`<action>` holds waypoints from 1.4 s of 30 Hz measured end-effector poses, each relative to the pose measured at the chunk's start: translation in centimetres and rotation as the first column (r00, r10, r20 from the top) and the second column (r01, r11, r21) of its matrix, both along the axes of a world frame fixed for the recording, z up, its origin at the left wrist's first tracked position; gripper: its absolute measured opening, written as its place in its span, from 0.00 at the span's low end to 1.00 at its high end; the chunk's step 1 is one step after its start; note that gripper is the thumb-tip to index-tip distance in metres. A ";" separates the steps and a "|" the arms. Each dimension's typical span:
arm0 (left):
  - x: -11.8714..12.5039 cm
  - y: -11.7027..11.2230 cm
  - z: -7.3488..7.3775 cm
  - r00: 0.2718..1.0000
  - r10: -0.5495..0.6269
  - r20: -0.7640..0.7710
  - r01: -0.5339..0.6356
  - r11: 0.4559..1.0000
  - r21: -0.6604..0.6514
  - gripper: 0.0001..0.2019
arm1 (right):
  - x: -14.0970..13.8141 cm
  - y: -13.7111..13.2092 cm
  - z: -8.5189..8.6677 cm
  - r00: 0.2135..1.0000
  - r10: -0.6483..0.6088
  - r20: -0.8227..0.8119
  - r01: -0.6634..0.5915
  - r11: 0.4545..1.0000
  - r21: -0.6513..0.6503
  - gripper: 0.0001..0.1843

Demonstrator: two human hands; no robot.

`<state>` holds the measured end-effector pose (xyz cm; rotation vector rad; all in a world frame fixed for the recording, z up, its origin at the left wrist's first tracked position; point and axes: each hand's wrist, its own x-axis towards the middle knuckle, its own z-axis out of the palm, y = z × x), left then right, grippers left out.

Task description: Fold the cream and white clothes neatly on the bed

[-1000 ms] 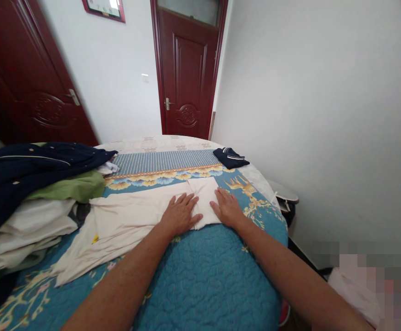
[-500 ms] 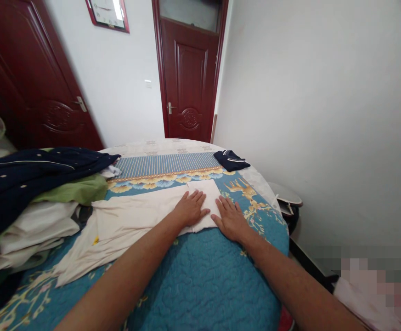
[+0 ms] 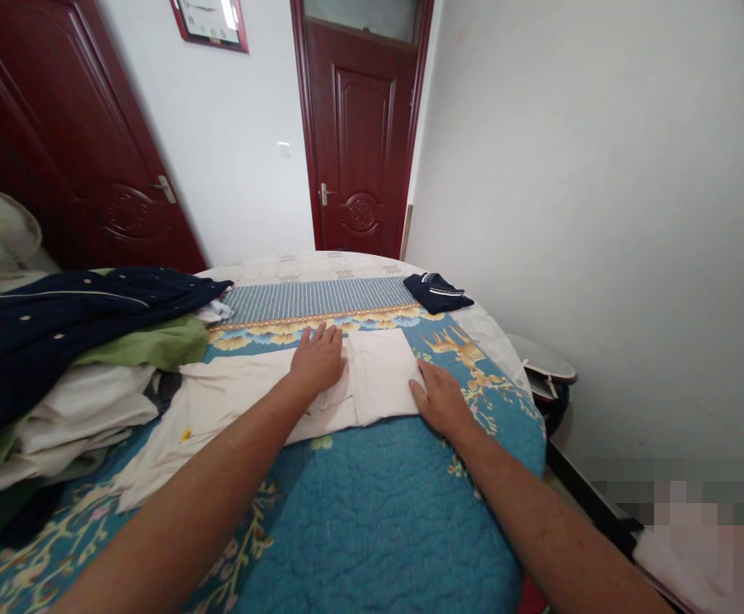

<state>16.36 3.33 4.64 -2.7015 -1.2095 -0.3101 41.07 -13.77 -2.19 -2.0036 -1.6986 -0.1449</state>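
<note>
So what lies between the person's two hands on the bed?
In the head view, a folded flap of cream cloth lies between the left hand and the right hand, on a blue quilted bedspread.

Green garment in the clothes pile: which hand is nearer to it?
The left hand is nearer, on the cream cloth right of the green garment; the right hand is farther right.

Look at this bed [image 3: 308, 266], spread with a teal quilted bedspread [image 3: 384, 529], and a cream garment [image 3: 237, 396] lying flat across it! Left of that garment, a big heap of clothes [image 3: 58, 358]; beyond it, a small folded navy garment [image 3: 436, 293].
</note>
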 end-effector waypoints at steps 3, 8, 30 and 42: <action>-6.0 -1.5 1.3 0.994 0.023 0.102 -0.033 0.995 0.093 0.24 | 1.1 1.1 -0.1 0.996 -0.045 -0.077 0.048 0.998 0.041 0.29; -16.0 -2.6 0.1 0.906 0.269 0.326 -0.306 0.949 0.068 0.21 | 2.1 3.4 1.2 0.963 -0.178 -0.204 0.160 0.982 -0.102 0.28; -20.9 -2.5 -1.3 0.840 0.422 0.340 -0.435 0.900 -0.042 0.17 | 0.6 5.4 5.4 0.538 -0.146 -0.830 -0.021 0.982 -0.186 0.19; -21.1 -2.7 -1.3 0.828 0.438 0.350 -0.445 0.893 -0.066 0.17 | -8.3 8.2 13.2 0.865 0.080 -0.495 -0.151 0.983 -0.105 0.15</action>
